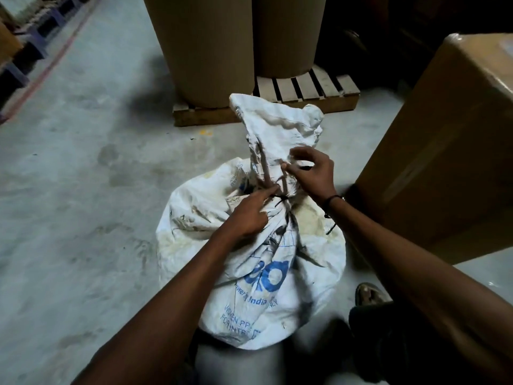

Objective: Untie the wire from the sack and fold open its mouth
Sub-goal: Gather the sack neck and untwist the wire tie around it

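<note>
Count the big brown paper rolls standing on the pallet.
2: the left roll stands at the wooden pallet front-left corner, the right roll beside it, farther back. The dark background may hide more.

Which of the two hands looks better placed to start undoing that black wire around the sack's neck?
Probably the left hand: its fingertips rest right at the wire cinching the sack. The right hand sits higher, fingers curled at the gathered cloth above the tie.

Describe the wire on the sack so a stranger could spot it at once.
Start at the white sack standing on the concrete floor, in front of the wooden pallet. Follow it up to the pinched neck between the left hand and right hand. The wire is the thin black strand cinched there, dark against pale cloth.
</note>
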`<state>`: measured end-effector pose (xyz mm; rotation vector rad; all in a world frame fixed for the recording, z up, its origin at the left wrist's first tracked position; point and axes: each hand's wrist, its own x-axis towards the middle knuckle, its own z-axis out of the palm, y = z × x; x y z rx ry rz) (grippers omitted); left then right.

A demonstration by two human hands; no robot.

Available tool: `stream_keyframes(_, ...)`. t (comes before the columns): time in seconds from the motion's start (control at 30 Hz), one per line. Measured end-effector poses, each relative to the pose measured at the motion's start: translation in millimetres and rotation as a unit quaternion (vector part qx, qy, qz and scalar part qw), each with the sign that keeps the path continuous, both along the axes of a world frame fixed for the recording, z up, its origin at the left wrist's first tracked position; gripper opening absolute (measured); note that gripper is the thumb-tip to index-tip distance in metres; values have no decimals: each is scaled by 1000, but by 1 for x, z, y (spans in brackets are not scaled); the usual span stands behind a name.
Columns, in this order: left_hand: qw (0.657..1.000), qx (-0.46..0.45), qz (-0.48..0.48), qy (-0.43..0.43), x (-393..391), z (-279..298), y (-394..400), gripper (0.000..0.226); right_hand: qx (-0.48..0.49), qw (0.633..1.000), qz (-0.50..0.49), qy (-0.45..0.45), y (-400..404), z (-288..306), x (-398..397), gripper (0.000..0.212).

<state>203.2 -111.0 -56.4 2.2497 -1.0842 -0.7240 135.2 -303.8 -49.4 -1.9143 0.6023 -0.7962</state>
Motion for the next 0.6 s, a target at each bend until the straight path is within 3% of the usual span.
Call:
stream_keyframes(0.13,999,-2,50,-2,8,-17,-12,90,-46,996,-33,63,-7,-19,-17,14)
stream_keyframes(0.23,988,-34,154,-1,14,-30,-17,100,-14,986,50,160,-15,-34,-27,12)
stream_keyframes(0.33,975,-56,211,-33,7,-36,-20,105,-6,976,123,178,-16,-39,-25,24)
stream_keyframes(0.47,972,-60,216,-68,-3,-37,-27,109,48,956,195,214,1,-44,-13,40)
stream_keyframes(0.6,973,-63,217,-36,-4,-40,-25,111,78,945,217,233,21,-53,-12,52)
